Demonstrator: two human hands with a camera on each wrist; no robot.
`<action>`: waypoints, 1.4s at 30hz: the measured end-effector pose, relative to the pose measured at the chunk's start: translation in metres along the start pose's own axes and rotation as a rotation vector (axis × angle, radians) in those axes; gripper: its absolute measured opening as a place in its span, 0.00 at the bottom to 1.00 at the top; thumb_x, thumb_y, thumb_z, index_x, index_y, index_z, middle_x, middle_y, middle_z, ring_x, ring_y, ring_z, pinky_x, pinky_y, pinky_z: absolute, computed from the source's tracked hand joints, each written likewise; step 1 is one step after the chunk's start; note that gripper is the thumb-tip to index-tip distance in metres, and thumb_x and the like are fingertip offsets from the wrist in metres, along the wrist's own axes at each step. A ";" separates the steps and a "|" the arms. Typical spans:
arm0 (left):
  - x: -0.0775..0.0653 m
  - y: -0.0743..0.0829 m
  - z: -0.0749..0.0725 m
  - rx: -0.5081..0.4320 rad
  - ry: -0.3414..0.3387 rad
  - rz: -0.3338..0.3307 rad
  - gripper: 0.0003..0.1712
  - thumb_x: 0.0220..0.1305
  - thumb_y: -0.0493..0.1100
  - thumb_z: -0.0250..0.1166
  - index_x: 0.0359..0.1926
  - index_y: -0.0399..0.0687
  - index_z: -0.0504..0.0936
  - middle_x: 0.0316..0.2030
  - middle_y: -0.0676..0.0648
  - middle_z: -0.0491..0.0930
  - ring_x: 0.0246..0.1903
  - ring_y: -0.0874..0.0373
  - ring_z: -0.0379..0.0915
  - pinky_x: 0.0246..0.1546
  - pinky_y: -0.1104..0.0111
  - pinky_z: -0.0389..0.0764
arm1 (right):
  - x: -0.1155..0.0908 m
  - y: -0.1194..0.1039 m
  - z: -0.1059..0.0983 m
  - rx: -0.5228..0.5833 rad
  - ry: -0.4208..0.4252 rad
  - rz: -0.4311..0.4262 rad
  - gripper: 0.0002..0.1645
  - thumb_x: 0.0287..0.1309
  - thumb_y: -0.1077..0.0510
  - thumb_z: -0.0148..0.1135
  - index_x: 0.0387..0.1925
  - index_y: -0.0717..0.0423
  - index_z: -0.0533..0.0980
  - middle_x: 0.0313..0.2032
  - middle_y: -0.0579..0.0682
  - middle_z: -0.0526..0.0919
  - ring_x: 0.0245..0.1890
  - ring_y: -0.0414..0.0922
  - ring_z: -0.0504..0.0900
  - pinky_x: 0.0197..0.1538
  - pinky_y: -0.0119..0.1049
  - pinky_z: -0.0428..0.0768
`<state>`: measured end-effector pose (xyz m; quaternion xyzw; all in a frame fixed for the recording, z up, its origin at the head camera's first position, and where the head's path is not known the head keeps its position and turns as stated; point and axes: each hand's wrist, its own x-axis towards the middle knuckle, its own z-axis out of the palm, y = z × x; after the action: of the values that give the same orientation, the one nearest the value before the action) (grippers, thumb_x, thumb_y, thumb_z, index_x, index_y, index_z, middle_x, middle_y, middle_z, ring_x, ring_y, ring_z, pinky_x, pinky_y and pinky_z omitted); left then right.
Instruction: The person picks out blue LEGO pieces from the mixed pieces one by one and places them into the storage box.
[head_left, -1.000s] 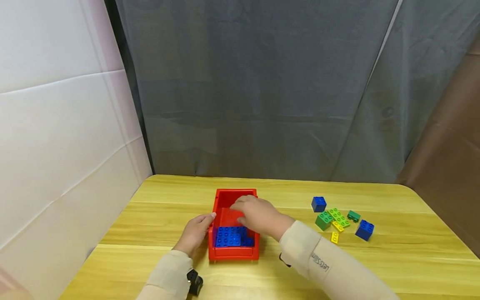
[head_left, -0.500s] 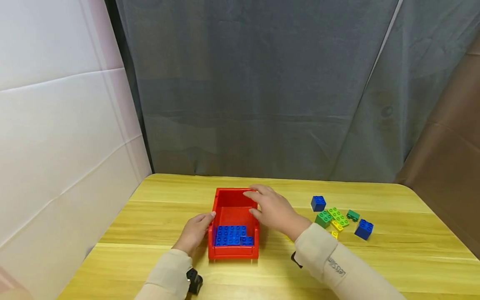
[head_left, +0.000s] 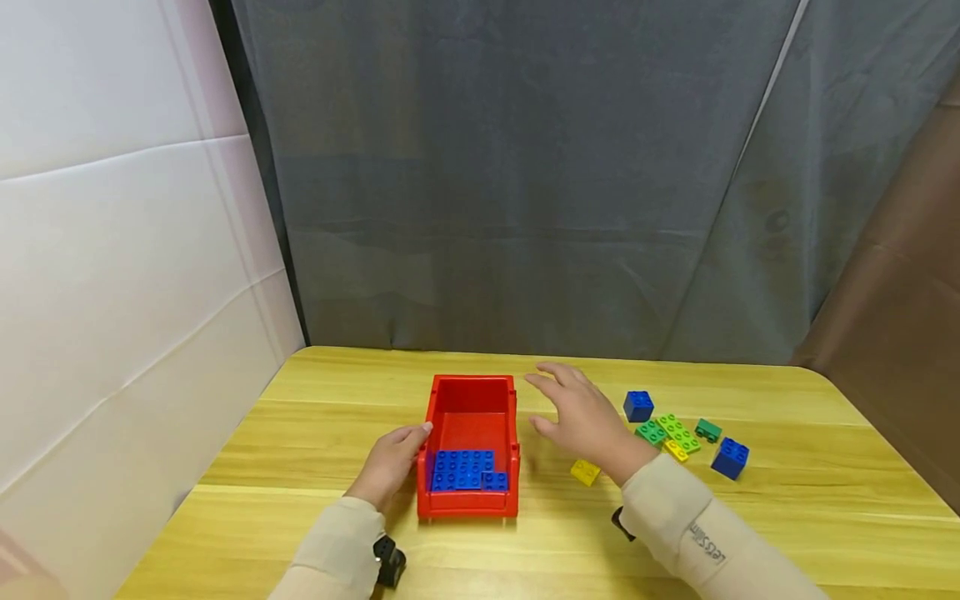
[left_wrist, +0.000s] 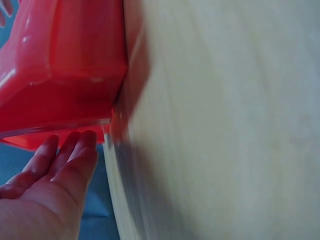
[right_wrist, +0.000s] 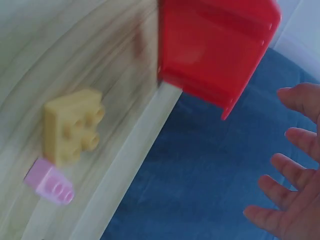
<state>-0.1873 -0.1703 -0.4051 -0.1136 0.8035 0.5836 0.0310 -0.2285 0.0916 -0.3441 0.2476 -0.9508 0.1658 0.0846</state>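
My left hand (head_left: 388,468) rests at the left side of a red plastic bin (head_left: 468,504). Its thumb touches the bin's rim, and in the left wrist view straight fingers (left_wrist: 75,155) lie against the outer wall. Inside the bin's near end sit blue toy bricks (head_left: 461,469), studs up. To the right of the bin, above the table, my right hand (head_left: 588,421) holds nothing, its fingers spread apart. Below that hand lies a yellow brick (head_left: 585,472); the right wrist view also shows a small pink brick (right_wrist: 49,181) beside it.
Farther right lie two blue bricks (head_left: 638,406), a green brick (head_left: 651,432), a lime brick (head_left: 678,433), a small yellow brick (head_left: 675,451) and a small green wheeled piece (head_left: 707,430). A grey curtain (head_left: 480,208) hangs behind the wooden table (head_left: 360,383).
My right hand has come up out of the bin and moved right, past its right wall. A yellow brick beneath it has come into view. The left hand stays at the bin.
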 end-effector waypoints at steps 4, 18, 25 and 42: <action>0.000 0.000 -0.001 -0.006 0.001 0.005 0.32 0.72 0.56 0.50 0.59 0.31 0.74 0.52 0.35 0.77 0.52 0.42 0.71 0.58 0.48 0.71 | -0.003 0.011 -0.001 -0.001 0.024 0.010 0.36 0.55 0.49 0.69 0.65 0.48 0.70 0.68 0.53 0.64 0.67 0.54 0.63 0.64 0.54 0.69; -0.001 0.000 -0.001 0.016 0.000 -0.012 0.33 0.71 0.58 0.51 0.60 0.33 0.73 0.55 0.35 0.76 0.55 0.40 0.69 0.59 0.46 0.70 | -0.013 0.047 -0.006 -0.018 0.069 0.027 0.34 0.55 0.54 0.69 0.63 0.55 0.71 0.65 0.60 0.67 0.65 0.59 0.65 0.60 0.59 0.70; 0.000 0.000 -0.001 0.016 0.001 -0.020 0.34 0.71 0.59 0.51 0.61 0.33 0.72 0.55 0.35 0.76 0.55 0.40 0.69 0.59 0.46 0.70 | -0.017 0.065 -0.006 -0.020 0.049 0.092 0.34 0.56 0.55 0.67 0.64 0.56 0.70 0.66 0.61 0.66 0.65 0.61 0.64 0.59 0.61 0.71; -0.001 0.001 -0.002 0.009 -0.004 -0.020 0.33 0.71 0.57 0.51 0.61 0.33 0.72 0.56 0.34 0.75 0.56 0.39 0.69 0.60 0.45 0.69 | -0.025 0.097 -0.013 -0.031 0.016 0.206 0.32 0.60 0.56 0.63 0.65 0.60 0.68 0.66 0.66 0.64 0.65 0.65 0.62 0.60 0.63 0.67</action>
<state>-0.1867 -0.1714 -0.4031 -0.1202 0.8049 0.5799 0.0389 -0.2549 0.1871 -0.3645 0.1458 -0.9729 0.1610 0.0787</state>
